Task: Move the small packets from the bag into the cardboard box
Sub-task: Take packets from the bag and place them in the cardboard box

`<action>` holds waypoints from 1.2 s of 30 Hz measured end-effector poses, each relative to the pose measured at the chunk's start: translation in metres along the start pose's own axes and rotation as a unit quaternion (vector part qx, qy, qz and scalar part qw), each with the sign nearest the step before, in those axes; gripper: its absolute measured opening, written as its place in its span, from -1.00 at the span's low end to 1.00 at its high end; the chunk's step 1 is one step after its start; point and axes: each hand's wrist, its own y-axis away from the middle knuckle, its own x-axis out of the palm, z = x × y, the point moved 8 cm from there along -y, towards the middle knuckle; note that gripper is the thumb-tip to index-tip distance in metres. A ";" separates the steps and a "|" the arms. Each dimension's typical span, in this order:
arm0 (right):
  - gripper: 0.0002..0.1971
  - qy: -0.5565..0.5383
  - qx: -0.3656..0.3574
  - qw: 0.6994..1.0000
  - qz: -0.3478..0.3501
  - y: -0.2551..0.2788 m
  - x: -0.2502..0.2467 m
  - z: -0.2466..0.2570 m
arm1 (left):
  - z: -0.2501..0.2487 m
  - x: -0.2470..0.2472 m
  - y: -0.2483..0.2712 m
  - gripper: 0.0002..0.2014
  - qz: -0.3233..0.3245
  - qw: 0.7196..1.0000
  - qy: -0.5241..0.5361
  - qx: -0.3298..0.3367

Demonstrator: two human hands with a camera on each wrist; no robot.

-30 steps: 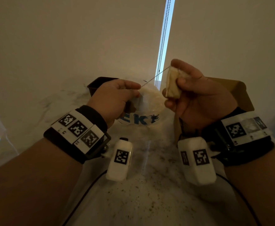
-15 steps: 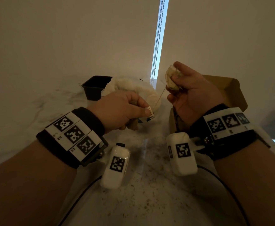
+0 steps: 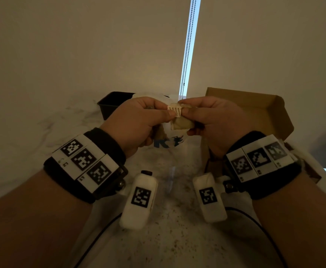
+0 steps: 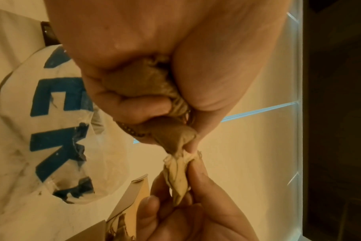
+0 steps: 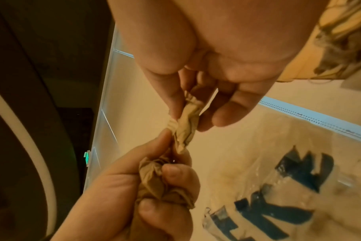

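A small tan packet hangs between my two hands above the bag. My right hand pinches it between thumb and fingers; in the right wrist view the packet looks crumpled. My left hand pinches the packet's white paper tag against it. My left fist also grips more crumpled brown packets. The white plastic bag with blue letters lies on the table just below the hands. An open cardboard box stands to the right, behind my right hand, and several packets lie inside it.
A black tray sits at the back left, behind the bag. The speckled marble table reaches toward me under my wrists. A bead chain hangs against the wall behind. Cables trail from both wrist cameras.
My hands were apart with the packet's string stretched between them. They have come together, and the left now holds the tag against the packet in the right.
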 end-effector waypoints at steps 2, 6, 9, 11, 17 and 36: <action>-0.85 -0.023 0.009 1.000 0.016 0.000 0.005 -0.002 | 0.003 -0.001 -0.001 -0.96 -0.006 1.000 0.017 -0.008; -0.82 -0.049 0.030 0.998 0.037 -0.001 0.012 -0.006 | 0.004 -0.001 -0.002 -0.84 0.004 1.000 0.024 -0.012; -0.82 -0.031 0.024 0.999 0.034 -0.001 0.010 -0.005 | 0.006 0.002 -0.001 -0.85 0.013 1.000 0.014 -0.021; -0.82 -0.020 0.019 0.999 0.030 -0.001 0.009 -0.004 | 0.007 0.003 -0.002 -0.91 0.009 0.999 0.020 -0.028; -0.86 0.010 0.024 0.999 0.034 0.002 0.007 -0.004 | 0.006 0.002 -0.003 -0.92 0.009 0.999 0.029 -0.021; -0.80 0.164 0.163 0.959 -0.164 0.037 -0.137 0.009 | 0.032 0.040 0.010 -0.76 0.021 0.980 0.160 -0.120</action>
